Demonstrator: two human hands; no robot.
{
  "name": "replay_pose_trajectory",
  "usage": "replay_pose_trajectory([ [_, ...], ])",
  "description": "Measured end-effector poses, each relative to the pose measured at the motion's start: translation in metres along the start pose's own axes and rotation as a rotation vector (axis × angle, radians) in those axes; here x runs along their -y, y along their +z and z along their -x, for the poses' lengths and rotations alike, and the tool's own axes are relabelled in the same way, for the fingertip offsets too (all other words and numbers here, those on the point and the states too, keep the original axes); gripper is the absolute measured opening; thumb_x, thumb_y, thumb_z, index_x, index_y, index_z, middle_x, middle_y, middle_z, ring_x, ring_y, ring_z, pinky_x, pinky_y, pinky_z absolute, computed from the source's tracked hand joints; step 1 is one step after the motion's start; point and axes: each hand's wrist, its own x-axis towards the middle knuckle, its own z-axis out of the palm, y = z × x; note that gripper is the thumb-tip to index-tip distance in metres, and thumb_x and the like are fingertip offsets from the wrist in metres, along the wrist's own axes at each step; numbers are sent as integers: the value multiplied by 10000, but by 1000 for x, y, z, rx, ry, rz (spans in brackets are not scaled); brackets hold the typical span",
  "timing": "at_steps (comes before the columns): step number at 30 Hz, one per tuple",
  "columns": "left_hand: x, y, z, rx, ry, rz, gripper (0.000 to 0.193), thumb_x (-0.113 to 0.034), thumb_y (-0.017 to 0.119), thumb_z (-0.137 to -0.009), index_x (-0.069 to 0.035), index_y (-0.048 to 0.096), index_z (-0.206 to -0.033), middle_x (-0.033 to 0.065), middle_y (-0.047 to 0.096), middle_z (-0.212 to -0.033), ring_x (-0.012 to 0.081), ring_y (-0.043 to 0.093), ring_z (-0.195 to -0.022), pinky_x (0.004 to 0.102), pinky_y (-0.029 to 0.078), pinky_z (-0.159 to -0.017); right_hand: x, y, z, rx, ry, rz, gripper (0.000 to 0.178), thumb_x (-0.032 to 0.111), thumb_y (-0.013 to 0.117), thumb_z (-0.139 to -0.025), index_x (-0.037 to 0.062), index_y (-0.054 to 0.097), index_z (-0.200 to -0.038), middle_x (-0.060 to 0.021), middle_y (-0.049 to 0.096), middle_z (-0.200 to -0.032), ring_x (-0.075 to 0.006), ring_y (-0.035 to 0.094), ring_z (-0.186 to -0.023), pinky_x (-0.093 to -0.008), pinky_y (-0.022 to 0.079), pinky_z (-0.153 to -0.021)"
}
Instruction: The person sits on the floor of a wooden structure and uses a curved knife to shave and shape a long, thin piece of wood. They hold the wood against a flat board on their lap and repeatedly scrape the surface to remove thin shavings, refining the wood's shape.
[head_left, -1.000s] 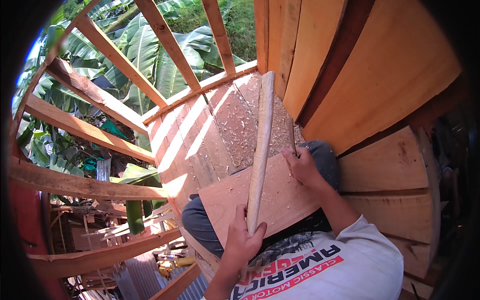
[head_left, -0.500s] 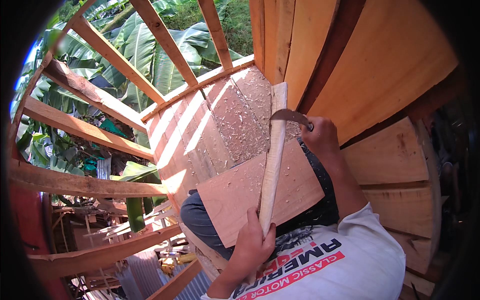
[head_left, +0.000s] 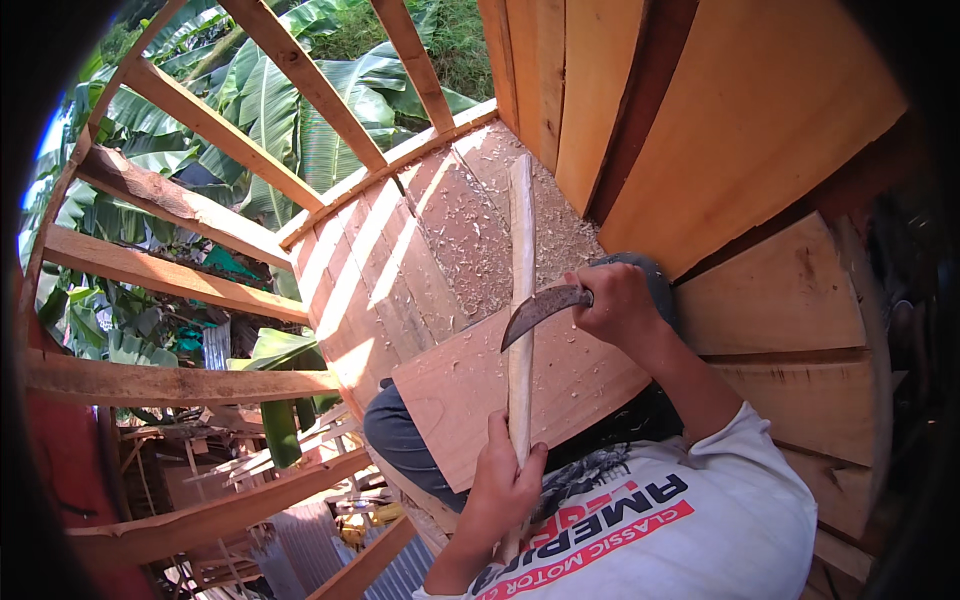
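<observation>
Two hands [head_left: 507, 482] [head_left: 617, 303]; one curved knife [head_left: 542, 309]; one stick [head_left: 523, 260]; one lap board [head_left: 460, 405].

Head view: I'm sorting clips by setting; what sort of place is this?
Likely an open-sided wooden porch or balcony: a plank floor strewn with pale shavings, spaced wooden bars along its edge, and large green leaves beyond.

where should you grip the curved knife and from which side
Likely by the handle end, mostly hidden in the right hand, coming from the right: the curved blade reaches leftward across the pale stick, its tip farthest from that end.
</observation>
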Motion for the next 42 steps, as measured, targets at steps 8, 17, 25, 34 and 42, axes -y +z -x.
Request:
replay_pose_trajectory([
  [8, -8, -6, 6, -9, 20, 45, 340, -43, 589, -874, 9, 384, -1140, 153, 510, -739, 233, 525, -657, 348, 429, -615, -21, -27, 3, -24, 250, -148, 214, 166, 613, -813, 10, 635, -667, -225, 572, -621, -398, 620, -636, -446, 462, -540],
  [17, 0, -1, -4, -39, 83, 40, 365, -27, 555, -885, 8, 372, -1199, 106, 495, -732, 191, 520, -654, 334, 428, -602, 26, -15, 38, 27, -188, -110, 301, 160, 643, -829, 48, 559, -563, -157, 532, -509, -360, 572, -484, -408, 443, -444],
  [25, -12, -2, -3, -112, 100, 1, 363, -57, 549, -897, 20, 356, -1195, 221, 528, -703, 297, 591, -649, 389, 439, -591, 23, -11, 10, 13, -158, -54, 96, 169, 644, -752, 99, 676, -695, -134, 636, -665, -317, 653, -634, -421, 509, -557],
  [34, 7, -6, -2, -51, -19, 26, 331, -56, 576, -888, 7, 384, -1150, 131, 510, -738, 197, 521, -653, 325, 424, -602, -11, -37, -10, -38, 126, -47, 187, 193, 632, -795, 29, 659, -710, -206, 591, -610, -403, 621, -629, -454, 506, -571],
  [42, -6, 0, -11, -63, 61, -63, 372, -84, 555, -896, 63, 345, -1166, 316, 572, -809, 468, 620, -762, 429, 472, -659, 17, -8, 23, 100, -103, -8, 155, 193, 657, -762, 65, 677, -677, -167, 600, -581, -346, 631, -557, -419, 505, -520],
])
